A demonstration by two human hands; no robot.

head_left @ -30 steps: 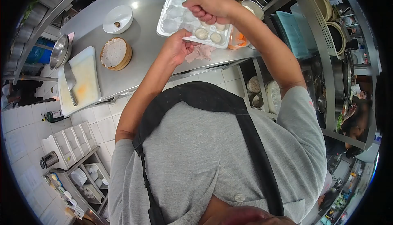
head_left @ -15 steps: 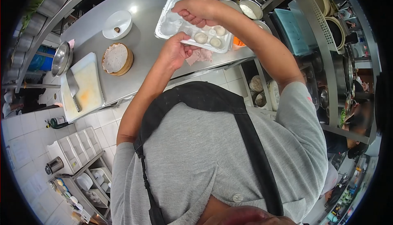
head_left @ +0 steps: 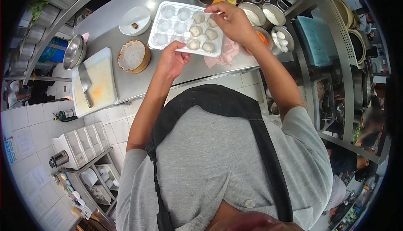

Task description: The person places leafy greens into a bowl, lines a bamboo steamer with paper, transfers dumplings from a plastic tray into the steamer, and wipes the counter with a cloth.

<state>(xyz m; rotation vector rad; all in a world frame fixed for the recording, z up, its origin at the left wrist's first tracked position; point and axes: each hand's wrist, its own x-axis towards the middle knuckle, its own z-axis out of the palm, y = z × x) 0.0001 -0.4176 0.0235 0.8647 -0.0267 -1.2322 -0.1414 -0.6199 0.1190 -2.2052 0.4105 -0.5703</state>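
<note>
A white plastic tray [head_left: 172, 41] with round cups is held above the steel counter. Its right-hand cups hold several pale dough balls [head_left: 193, 44], while the cups on the left hold none. My left hand [head_left: 171, 59] grips the tray's near edge, thumb on top and fingers underneath. Over the tray's far right corner is my right hand [head_left: 230, 20], its fingers bent and parted, next to a dough ball partly covered by them. I cannot see anything between those fingers. A pink cloth [head_left: 224, 53] lies below the tray's right end.
Left on the counter [head_left: 110, 31] are a lined bamboo steamer [head_left: 133, 57], a white bowl [head_left: 135, 21], and a cutting board [head_left: 100, 89] with a cleaver [head_left: 85, 82]. Bowls of flour [head_left: 273, 14], eggs [head_left: 280, 40] and sauces stand at the right, beside a metal shelf [head_left: 342, 75].
My right hand has moved right from over the tray's left cups, and its fingers have opened. More dough balls are visible. The whole view has shifted slightly.
</note>
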